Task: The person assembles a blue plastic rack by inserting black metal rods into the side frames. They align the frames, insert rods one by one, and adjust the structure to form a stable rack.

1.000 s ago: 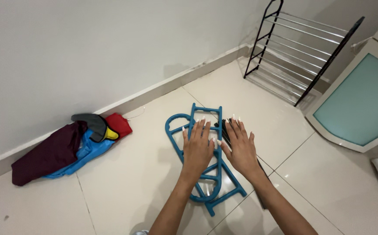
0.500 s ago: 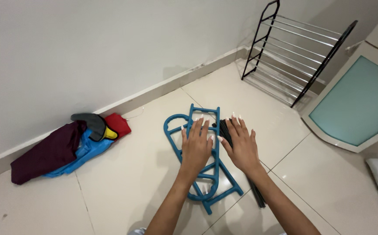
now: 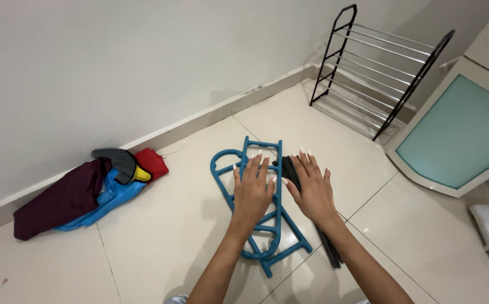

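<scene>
**Flat palms on slippery tile, plenty of ways to slip**

Kneeling over glossy floor (image 3: 143,247) tiles here. Left hand (image 3: 253,191) pressed flat on the blue plastic frame (image 3: 258,208), fingers spread, no grip closed around anything, just resting on top. Right hand (image 3: 312,191) same deal: open, palm down, laid across the bundle of black rods (image 3: 330,247) lying just right of the frame and touching its edge.

Possible trouble, as a guess:

- Frame sliding away on the polished tile under a push, since nothing is actually clasped.
- Rods rolling apart or skating off toward the near right, being thin, loose and only pinned by 1 open palm.
- Thin plastic rungs flexing or cracking under too much weight from above.
- Fingers pinched between rods and frame edge, given how tight the 2 sit together.

Also around: pile of clothes (image 3: 81,191) against the wall at far left, well apart from the hands, black wire shoe rack (image 3: 377,73) at far right, pale green-panelled cabinet (image 3: 458,135) beside it. Neither close enough to snag, probably.
</scene>
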